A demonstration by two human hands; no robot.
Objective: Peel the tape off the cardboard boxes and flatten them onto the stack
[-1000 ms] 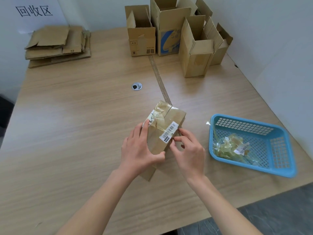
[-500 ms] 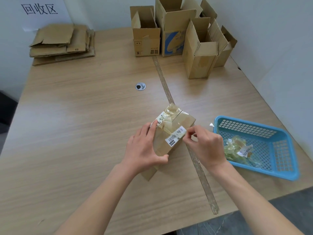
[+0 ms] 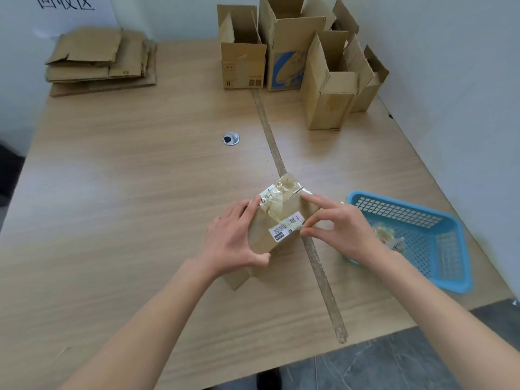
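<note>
A small cardboard box (image 3: 263, 237) stands tilted near the table's front middle, its top wrapped in yellowish clear tape (image 3: 277, 199) with a white barcode label (image 3: 285, 226) on its side. My left hand (image 3: 233, 240) grips the box from the left, thumb under its lower corner. My right hand (image 3: 337, 226) is at the box's right side, thumb and forefinger pinching the tape end by the label, one finger resting on the box's upper edge. The stack of flattened cardboard (image 3: 98, 61) lies at the far left corner.
Several open upright boxes (image 3: 295, 60) stand at the back right. A blue plastic basket (image 3: 427, 237) with crumpled tape and labels sits right of my right hand. A cable hole (image 3: 230, 138) and a seam strip (image 3: 298, 209) mark the wooden table (image 3: 126, 192). Walls close the back and right.
My right hand left the label's front, moved to the box's right side and now pinches the tape end there. The left hand kept its hold on the box.
</note>
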